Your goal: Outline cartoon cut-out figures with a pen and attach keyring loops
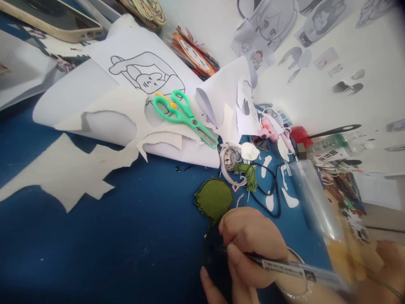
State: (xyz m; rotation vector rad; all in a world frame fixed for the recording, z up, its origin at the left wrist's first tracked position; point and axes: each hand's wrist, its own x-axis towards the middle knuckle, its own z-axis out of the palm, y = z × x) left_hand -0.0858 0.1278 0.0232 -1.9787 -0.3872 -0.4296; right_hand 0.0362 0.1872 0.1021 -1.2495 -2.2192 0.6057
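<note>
My right hand (253, 236) is closed around a pen (284, 267) with a printed label and a clear barrel. Its tip end is dark and lies close to a thin strand of a green cutout (215, 197). This flat cutout has a black outline and jagged edges, and it rests on the blue tabletop (142, 236). Fingers of my left hand (210, 287) reach in from the bottom edge, apart, below the pen tip; most of that hand is out of frame. A smaller green cutout (249, 174) lies just beyond my right hand.
Green-handled scissors (186, 115) lie on paper with a line drawing (152, 76). Paper offcuts (76, 169) are on the left, a phone (60, 21) upper left. A black cord (275, 194), white scraps, a clear cylinder (316, 202) and bottle (344, 145) stand right.
</note>
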